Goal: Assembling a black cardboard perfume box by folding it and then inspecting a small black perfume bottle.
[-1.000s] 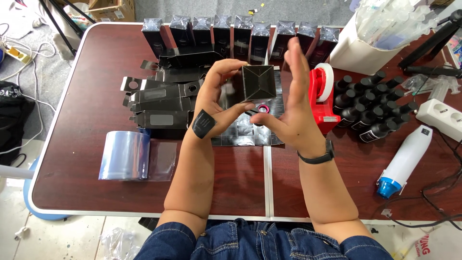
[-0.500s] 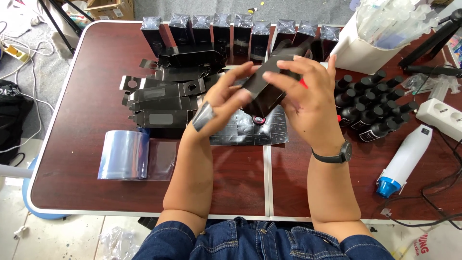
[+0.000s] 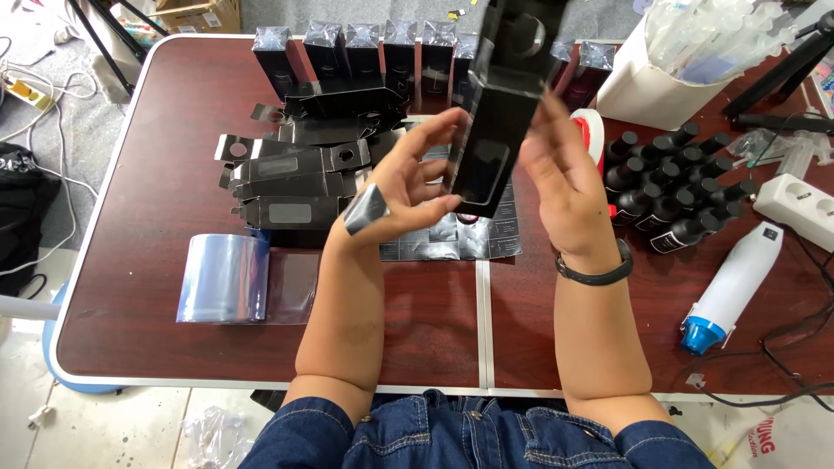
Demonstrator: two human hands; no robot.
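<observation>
We see the tall black box (image 3: 497, 113) upright between both hands: our left hand (image 3: 401, 187) and right hand (image 3: 556, 178) press its sides in an open-fingered grip above the counter (image 3: 156, 156).

Dark red-brown table (image 3: 156, 287), white rim; pale tiled floor (image 3: 26, 408); grey carpet (image 3: 52, 130) left.

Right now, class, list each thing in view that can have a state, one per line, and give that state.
black box: assembled, lifted off the table, tilted, held between both hands
left hand: fingers spread against the box's left side
right hand: pressed on the box's right side
flat box blanks: unfolded, stacked
film roll: partly unrolled
dark bottles: capped, lying clustered
heat gun: lying on the table
row of boxes: standing upright
</observation>
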